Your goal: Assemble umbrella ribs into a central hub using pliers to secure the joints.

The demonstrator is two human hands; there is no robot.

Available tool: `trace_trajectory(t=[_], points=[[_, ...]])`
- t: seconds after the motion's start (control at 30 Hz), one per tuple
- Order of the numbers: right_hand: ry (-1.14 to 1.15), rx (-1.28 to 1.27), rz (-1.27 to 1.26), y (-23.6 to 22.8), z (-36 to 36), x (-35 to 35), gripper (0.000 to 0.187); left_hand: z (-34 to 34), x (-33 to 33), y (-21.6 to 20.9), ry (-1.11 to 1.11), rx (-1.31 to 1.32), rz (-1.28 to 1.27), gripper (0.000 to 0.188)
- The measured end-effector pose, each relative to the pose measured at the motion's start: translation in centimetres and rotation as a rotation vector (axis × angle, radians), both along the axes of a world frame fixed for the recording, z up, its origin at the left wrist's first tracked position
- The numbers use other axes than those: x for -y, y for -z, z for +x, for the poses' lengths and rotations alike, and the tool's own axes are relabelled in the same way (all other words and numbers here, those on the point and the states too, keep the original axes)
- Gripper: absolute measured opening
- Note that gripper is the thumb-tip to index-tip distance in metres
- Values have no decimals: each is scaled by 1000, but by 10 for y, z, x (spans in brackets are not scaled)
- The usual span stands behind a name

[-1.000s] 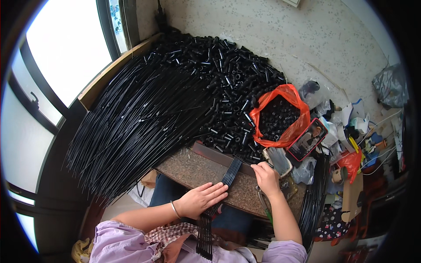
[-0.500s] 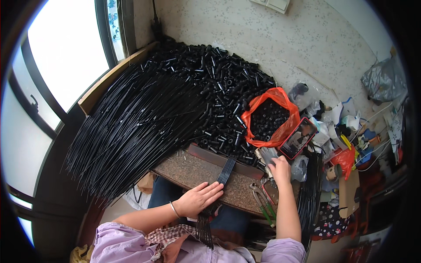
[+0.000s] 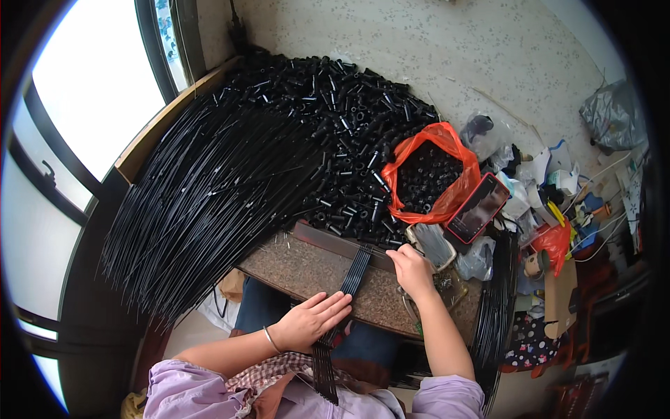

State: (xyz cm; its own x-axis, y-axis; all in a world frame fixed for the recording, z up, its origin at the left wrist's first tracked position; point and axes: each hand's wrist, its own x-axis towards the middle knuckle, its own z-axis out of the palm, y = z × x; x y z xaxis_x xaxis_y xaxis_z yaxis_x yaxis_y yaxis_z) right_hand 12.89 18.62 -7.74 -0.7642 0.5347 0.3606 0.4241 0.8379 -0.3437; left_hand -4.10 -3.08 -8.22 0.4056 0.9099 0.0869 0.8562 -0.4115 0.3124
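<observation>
My left hand (image 3: 317, 321) lies flat, fingers stretched, over a row of thin black rods (image 3: 356, 270) set side by side across the table's front edge. Their far ends reach the low dark strip (image 3: 317, 237); their near ends fan out below my palm. My right hand (image 3: 413, 271) is closed in a pinch just right of the rods' far ends. What its fingertips hold is too small to make out. Beside that hand lies a clear-topped case (image 3: 434, 244) with a pale rim. Pliers (image 3: 407, 302) with green handles lie partly hidden behind my right forearm.
Behind the strip rises a heap of short black tubes (image 3: 342, 126). Long black rods (image 3: 202, 209) are piled at left. An orange-red bag (image 3: 452, 209) holds small black parts. A phone (image 3: 479, 208) leans beside it; clutter, including a red bag (image 3: 553, 244), fills the right side.
My right hand has moved left from the clear-topped case to near the rods' far ends, its fingers pinched. My left hand stays on the rods. The whole view has shifted slightly.
</observation>
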Motion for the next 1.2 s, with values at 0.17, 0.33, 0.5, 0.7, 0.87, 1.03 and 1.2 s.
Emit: trace_trajectory(t=[0.17, 0.33, 0.5, 0.7, 0.87, 1.03, 1.2], points=[[17, 29, -62, -3, 0, -2, 14, -1, -2, -1, 5, -30, -16, 74], [12, -9, -68, -1, -5, 2, 13, 0, -2, -5, -2, -18, -58, 74], [30, 9, -93, -3, -9, 0, 13, -2, -3, -4, -2, -27, -45, 74], [-3, 73, -86, -3, -21, -5, 9, -4, -3, -2, 6, -6, -20, 71], [-50, 121, -59, -2, -33, -7, 11, -5, -2, 0, -1, 13, -4, 71], [-116, 74, 255, -9, 3, -16, 17, -5, -2, 8, 12, -31, 68, 71], [-26, 17, -65, 1, -21, -1, 11, -8, -1, -3, 37, 24, 4, 79]])
